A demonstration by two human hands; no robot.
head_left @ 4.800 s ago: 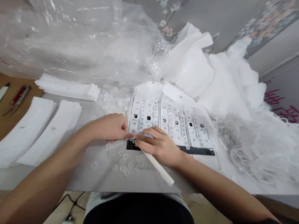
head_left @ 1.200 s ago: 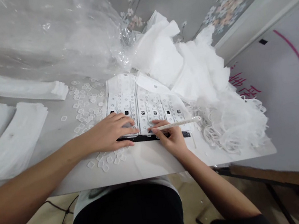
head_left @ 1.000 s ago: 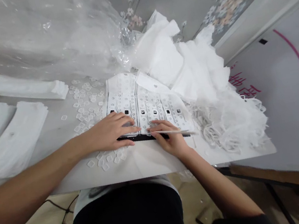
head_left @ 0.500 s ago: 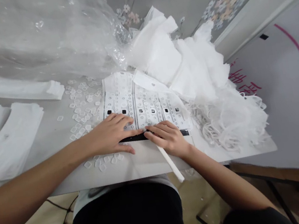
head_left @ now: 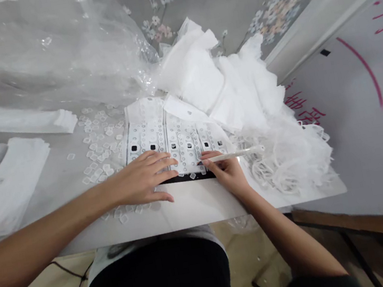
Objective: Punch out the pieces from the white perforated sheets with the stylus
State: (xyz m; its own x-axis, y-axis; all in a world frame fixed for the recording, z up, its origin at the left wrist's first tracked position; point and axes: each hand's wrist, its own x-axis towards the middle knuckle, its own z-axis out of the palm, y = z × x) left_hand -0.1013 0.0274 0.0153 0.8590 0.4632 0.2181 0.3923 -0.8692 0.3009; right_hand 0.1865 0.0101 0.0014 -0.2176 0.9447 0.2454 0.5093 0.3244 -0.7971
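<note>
My left hand [head_left: 146, 178] lies palm down on the lower left of a printed white sheet [head_left: 183, 125], its fingers stretched out and a little apart. That sheet has rows of small round marks and several black squares, with a black strip [head_left: 202, 175] along its near edge. Between the thumb and fingers of my right hand [head_left: 227, 169] is a slim white pen-shaped tool [head_left: 240, 153]. Its dark tip points left, close to the sheet's lower part; whether it touches I cannot tell. A small clear square piece [head_left: 192, 176] lies by the black strip.
Many loose clear square pieces [head_left: 98, 144] are scattered left of the sheet. White stacks [head_left: 17, 177] lie at far left. Behind are clear plastic film [head_left: 51, 54] and white bags [head_left: 197, 69]; at right, a heap of white strips [head_left: 285, 157]. The table's front edge [head_left: 191, 228] is near my body.
My right hand has moved right, away from my left fingertips. The tool in it has swung from hanging toward me to lying nearly level, its back end to the right. My left hand remains on the sheet.
</note>
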